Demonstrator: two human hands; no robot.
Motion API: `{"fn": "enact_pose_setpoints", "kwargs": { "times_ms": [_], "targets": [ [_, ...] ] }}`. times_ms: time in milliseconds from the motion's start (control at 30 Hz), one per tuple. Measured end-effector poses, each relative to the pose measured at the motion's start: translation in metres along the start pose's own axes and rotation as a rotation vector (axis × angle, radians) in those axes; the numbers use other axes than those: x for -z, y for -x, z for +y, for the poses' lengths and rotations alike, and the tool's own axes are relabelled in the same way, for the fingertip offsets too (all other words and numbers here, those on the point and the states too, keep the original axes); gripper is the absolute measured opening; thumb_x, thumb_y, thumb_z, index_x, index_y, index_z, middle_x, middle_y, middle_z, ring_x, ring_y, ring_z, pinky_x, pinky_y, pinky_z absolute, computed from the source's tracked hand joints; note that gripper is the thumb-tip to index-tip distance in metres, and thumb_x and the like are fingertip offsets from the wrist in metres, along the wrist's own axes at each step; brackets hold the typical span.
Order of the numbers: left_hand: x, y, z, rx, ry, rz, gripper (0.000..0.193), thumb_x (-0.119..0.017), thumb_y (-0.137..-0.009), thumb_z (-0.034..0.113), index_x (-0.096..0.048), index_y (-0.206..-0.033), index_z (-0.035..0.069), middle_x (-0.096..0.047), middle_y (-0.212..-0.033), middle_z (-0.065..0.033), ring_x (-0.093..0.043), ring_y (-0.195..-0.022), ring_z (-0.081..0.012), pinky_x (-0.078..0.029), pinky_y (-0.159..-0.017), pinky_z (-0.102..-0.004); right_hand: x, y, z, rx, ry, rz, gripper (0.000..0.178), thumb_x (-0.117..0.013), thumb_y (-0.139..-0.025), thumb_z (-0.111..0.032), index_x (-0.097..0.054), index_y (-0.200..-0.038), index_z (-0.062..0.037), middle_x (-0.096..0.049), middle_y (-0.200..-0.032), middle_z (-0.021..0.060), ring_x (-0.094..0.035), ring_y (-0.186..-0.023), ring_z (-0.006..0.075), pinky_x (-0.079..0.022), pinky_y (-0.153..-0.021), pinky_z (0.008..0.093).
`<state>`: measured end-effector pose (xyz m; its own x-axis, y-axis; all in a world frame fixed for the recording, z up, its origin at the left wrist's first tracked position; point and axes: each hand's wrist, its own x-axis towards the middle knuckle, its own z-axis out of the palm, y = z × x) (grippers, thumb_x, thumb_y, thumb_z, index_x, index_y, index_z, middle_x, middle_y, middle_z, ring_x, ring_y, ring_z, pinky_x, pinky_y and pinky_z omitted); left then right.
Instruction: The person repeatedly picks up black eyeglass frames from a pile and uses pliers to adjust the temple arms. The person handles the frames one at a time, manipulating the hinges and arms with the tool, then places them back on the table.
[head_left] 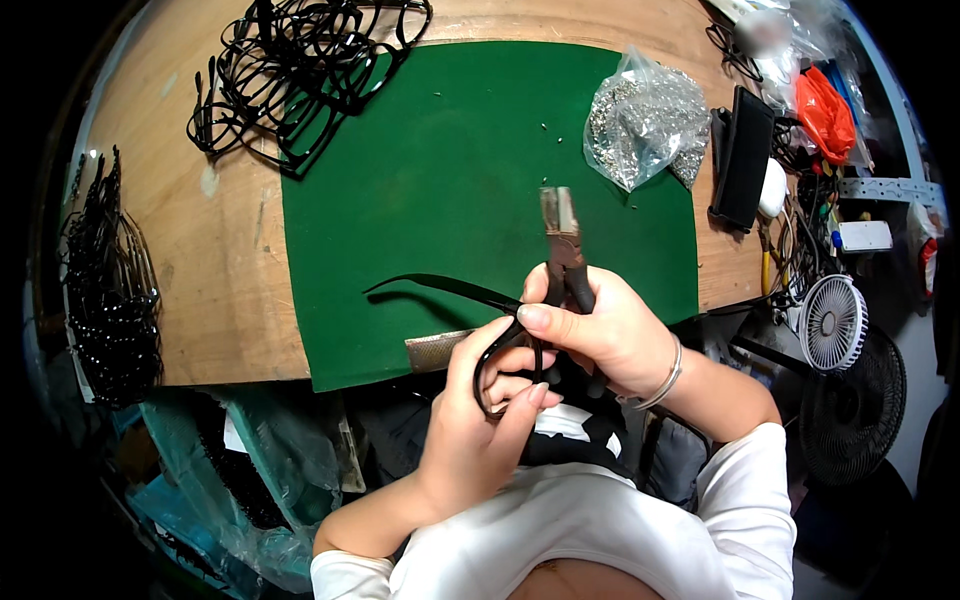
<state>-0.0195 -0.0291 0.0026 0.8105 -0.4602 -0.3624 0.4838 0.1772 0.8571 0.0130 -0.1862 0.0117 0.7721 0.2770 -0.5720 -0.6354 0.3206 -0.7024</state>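
A black glasses frame point(482, 374) is held in my left hand point(462, 432), with the fingers curled around its rim. One black temple arm point(432, 283) sticks out to the left from the hinge corner, over the green mat. My right hand point(618, 338) pinches that corner between thumb and fingertip. The same hand keeps a pair of pliers point(563, 235) in its grip, metal jaws pointing away from me and touching no glasses. Whether a screw sits in the hinge is hidden by my fingers.
A green mat point(430, 180) covers the wooden table point(225, 260). Tangled black glasses frames point(300, 85) lie far left, a bundle of black temple arms point(110, 290) at the left edge. Clear bags of small metal parts point(645, 120) rest far right, near a black phone-like case point(742, 160). Fans point(833, 322) stand right.
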Motion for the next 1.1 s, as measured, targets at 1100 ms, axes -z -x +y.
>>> {"fn": "enact_pose_setpoints", "kwargs": {
  "times_ms": [1100],
  "targets": [
    [0.026, 0.017, 0.037, 0.252, 0.120, -0.225, 0.043, -0.047, -0.080, -0.009, -0.035, -0.120, -0.003, -0.055, -0.102, -0.0143, -0.060, -0.074, -0.0146, -0.046, -0.065, -0.0229, 0.010, 0.022, -0.035, -0.064, 1.129, -0.388, 0.031, -0.057, -0.081, -0.032, -0.053, -0.079, -0.0012, -0.055, -0.064, 0.0144, -0.055, -0.059, 0.0302, -0.043, -0.055, 0.0356]
  ]
}}
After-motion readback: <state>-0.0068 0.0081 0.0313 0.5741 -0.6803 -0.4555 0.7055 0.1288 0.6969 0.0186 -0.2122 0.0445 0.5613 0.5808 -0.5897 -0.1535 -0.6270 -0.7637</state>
